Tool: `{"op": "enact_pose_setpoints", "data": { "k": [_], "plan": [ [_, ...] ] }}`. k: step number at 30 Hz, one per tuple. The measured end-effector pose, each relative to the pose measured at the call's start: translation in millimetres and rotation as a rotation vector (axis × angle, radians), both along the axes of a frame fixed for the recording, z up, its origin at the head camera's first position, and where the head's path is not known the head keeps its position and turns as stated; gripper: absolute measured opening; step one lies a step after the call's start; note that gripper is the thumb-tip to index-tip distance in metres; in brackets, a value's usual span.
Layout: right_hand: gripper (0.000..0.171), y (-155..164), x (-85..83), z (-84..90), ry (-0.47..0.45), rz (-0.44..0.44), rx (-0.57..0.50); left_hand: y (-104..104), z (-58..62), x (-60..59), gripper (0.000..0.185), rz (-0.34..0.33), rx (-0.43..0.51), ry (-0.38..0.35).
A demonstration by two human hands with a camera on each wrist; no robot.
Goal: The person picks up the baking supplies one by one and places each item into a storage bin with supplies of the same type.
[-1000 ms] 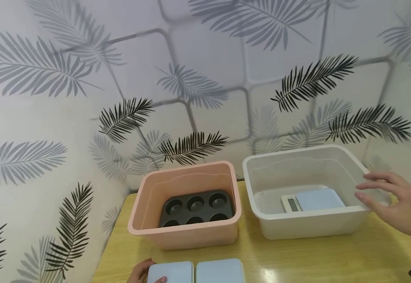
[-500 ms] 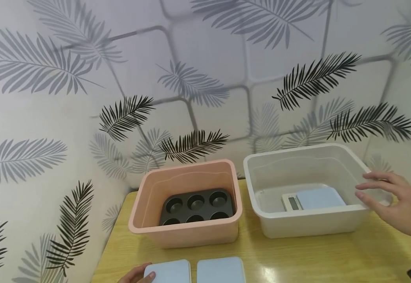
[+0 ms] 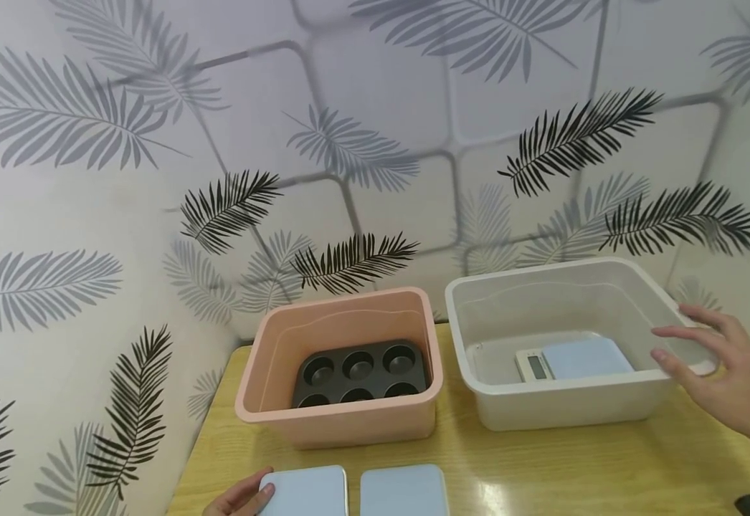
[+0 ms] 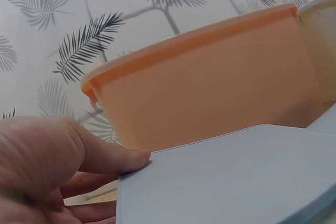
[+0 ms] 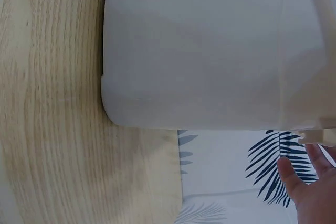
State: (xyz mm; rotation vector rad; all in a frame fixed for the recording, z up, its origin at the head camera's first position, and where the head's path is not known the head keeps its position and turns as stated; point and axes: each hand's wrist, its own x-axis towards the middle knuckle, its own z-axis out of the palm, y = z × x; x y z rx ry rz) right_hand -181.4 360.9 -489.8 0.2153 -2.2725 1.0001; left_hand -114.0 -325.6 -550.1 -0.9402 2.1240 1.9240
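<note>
My left hand pinches the left edge of a flat pale-blue square slab, thumb on top and fingers below. The slab looks tilted in the left wrist view. Its top resembles the platform of the kitchen scale lying in the grey tub. A second pale-blue slab lies just to its right on the table. My right hand has its fingers spread at the right rim of the grey tub, and they hold nothing. In the right wrist view, that hand shows at the lower right corner.
A pink tub stands left of the grey one, with a dark muffin tin inside. Both tubs are at the back of the wooden table, in front of a leaf-patterned wall.
My left hand has drawn its slab to the left, widening the gap to the second slab. The right hand has stayed by the grey tub's rim, its fingers slightly more spread.
</note>
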Motion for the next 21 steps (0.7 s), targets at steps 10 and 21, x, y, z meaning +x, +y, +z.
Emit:
{"op": "enact_pose_setpoints", "data": {
  "k": [10,21],
  "plan": [
    [0.027,-4.2,3.0,-5.6,-0.11,0.004,-0.04,27.4,37.3,-6.1,0.058,-0.097,-0.058,0.044],
    [0.033,-5.2,8.1,-5.7,-0.176,-0.01,-0.069,48.2,66.3,-13.2,0.051,-0.214,-0.003,0.094]
  ]
}}
